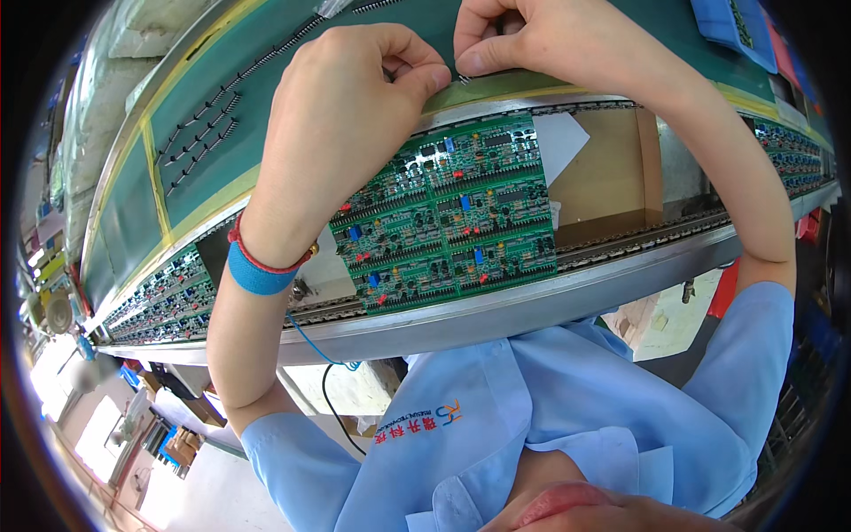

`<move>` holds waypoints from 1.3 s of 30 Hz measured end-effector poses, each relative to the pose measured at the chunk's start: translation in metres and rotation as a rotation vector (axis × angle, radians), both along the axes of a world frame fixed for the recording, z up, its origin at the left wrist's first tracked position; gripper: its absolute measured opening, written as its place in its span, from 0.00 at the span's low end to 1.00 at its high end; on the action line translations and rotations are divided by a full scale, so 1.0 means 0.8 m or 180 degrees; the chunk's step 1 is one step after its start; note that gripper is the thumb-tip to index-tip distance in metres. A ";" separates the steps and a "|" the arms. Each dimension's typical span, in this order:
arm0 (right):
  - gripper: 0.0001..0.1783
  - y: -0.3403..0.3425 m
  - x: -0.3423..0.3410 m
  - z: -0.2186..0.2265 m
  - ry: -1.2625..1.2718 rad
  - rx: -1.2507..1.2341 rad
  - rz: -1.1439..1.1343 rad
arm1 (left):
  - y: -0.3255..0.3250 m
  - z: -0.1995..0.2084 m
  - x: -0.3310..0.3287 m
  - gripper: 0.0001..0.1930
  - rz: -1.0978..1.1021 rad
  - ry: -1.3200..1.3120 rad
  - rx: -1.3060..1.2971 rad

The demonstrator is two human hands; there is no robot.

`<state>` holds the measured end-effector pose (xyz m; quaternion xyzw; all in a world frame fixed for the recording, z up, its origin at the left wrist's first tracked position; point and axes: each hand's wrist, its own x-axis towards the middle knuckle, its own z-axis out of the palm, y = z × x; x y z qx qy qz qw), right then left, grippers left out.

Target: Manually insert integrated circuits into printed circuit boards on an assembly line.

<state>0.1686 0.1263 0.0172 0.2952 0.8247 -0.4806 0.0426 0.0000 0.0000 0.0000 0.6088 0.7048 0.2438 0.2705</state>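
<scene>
Left hand (pixel 350 102) and right hand (pixel 541 40) nearly meet over the bench (pixel 253 133), fingertips bunched, probably for fine control; whether either grip holds anything, I can't tell! Nearer the body, the circuit-board panel (pixel 487 204) sits between chain rails (pixel 638 238), seemingly for support; dark pin strips (pixel 275 51) lie leftward.
</scene>
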 end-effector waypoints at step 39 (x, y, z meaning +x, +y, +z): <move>0.10 -0.021 -0.005 0.030 -0.0734 0.0658 -0.0467 | 0.035 0.045 0.057 0.06 0.0221 0.0686 -0.0846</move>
